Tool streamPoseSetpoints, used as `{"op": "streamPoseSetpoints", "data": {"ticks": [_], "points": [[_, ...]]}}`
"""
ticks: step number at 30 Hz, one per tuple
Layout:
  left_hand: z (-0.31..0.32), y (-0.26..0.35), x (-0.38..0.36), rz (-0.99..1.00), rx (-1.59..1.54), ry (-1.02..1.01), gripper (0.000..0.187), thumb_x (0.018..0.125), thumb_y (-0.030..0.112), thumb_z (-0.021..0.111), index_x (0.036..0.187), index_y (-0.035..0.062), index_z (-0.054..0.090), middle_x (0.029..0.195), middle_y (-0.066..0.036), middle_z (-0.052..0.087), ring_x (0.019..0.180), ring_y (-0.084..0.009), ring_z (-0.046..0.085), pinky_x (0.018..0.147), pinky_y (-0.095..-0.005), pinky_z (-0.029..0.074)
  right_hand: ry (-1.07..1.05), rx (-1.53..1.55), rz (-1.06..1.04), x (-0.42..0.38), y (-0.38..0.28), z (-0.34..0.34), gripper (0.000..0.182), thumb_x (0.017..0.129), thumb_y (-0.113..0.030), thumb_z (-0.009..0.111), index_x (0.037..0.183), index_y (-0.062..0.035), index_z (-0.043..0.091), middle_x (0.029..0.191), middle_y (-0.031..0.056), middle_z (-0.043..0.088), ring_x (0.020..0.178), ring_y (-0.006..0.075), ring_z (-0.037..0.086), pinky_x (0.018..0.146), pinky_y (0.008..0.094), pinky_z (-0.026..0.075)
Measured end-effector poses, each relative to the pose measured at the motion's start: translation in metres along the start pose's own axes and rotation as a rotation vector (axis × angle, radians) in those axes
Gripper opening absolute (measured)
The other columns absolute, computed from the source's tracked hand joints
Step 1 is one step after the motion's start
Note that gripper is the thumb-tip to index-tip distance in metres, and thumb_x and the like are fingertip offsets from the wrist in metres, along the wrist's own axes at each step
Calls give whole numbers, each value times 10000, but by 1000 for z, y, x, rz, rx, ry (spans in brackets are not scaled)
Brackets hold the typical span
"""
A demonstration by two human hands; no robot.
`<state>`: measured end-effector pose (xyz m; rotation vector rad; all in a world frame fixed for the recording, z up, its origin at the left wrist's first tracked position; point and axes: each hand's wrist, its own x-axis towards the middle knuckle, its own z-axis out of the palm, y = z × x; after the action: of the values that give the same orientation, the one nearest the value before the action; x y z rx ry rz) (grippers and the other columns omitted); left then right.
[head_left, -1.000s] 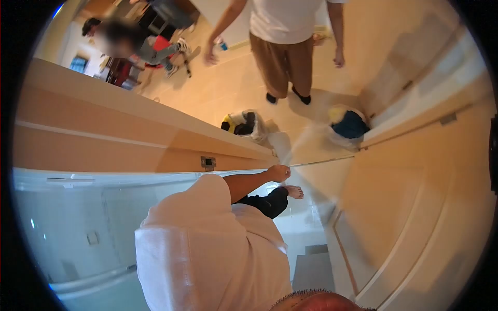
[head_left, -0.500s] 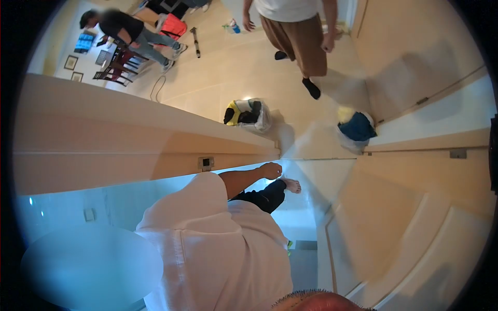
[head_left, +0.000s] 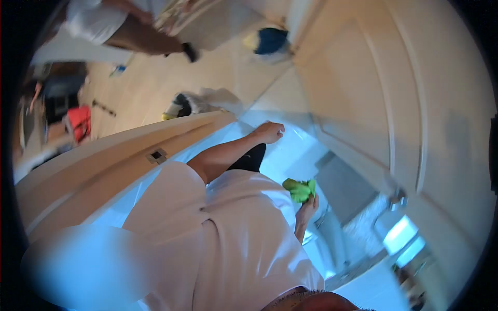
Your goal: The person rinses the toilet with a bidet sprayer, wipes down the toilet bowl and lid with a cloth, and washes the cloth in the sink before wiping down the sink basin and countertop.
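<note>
My left hand (head_left: pixel 268 132) is held out in front of my body, fingers curled closed. A small white spot shows at its fingers, too small to name. At my right side, my right hand (head_left: pixel 308 206) is closed on a bright green cloth (head_left: pixel 299 189), crumpled and hanging beside my white shirt (head_left: pixel 244 233). Below my left arm a dark trouser leg (head_left: pixel 248 159) shows. Close to my left arm is the edge of a door or frame with a metal latch plate (head_left: pixel 156 156).
A panelled door (head_left: pixel 363 93) with a metal handle (head_left: pixel 397 199) stands on the right. Beyond the doorway are a bag with dark blue cloth (head_left: pixel 271 41), another stuffed bag (head_left: pixel 189 103), a red item (head_left: pixel 79 123) and a person in brown trousers (head_left: pixel 140 35). A grey mat-like panel (head_left: pixel 346 186) lies near my right hand.
My view has turned, so the room has shifted left and more of the right-hand door shows. My right hand with the green cloth has come into view; before, only a green sliver showed.
</note>
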<state>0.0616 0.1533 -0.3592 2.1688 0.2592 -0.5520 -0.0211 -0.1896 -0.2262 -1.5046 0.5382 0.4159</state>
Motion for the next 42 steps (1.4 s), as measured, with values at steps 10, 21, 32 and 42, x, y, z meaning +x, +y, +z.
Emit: {"op": "streamPoseSetpoints", "data": {"ticks": [10, 21, 32, 42], "points": [[118, 219, -114, 707, 95, -1118, 647, 858, 236, 788, 1440, 79, 553, 1264, -145, 668, 1242, -275, 596, 1093, -366, 438, 89, 291, -154, -151, 6, -84, 298, 972, -107, 557, 1215, 24, 670, 1132, 64, 695, 1032, 144, 632, 927, 281, 487], [246, 306, -262, 449, 107, -1392, 257, 1051, 142, 581, 1281, 29, 556, 1143, -69, 672, 1096, -146, 621, 966, -309, 496, 715, 963, -18, -297, 112, -122, 468, 1030, -470, 585, 1369, -148, 602, 1204, 18, 666, 1062, 146, 602, 933, 416, 503], [373, 278, -227, 730, 497, -1544, 304, 1019, 142, 608, 1312, 68, 648, 1065, -98, 697, 995, -203, 670, 907, -332, 524, 1642, 274, 204, -319, 292, -201, 381, 989, -262, 614, 1314, -63, 633, 1047, 172, 743, 951, 321, 720, 839, 429, 549], [407, 170, -122, 653, 937, -1332, 267, 986, 130, 624, 1222, 12, 667, 1108, -203, 712, 1025, -345, 700, 912, -422, 545, 1625, 61, 849, -216, 531, -429, 425, 904, -198, 608, 1310, -90, 674, 1163, 215, 706, 1064, 444, 654, 908, 497, 552]]}}
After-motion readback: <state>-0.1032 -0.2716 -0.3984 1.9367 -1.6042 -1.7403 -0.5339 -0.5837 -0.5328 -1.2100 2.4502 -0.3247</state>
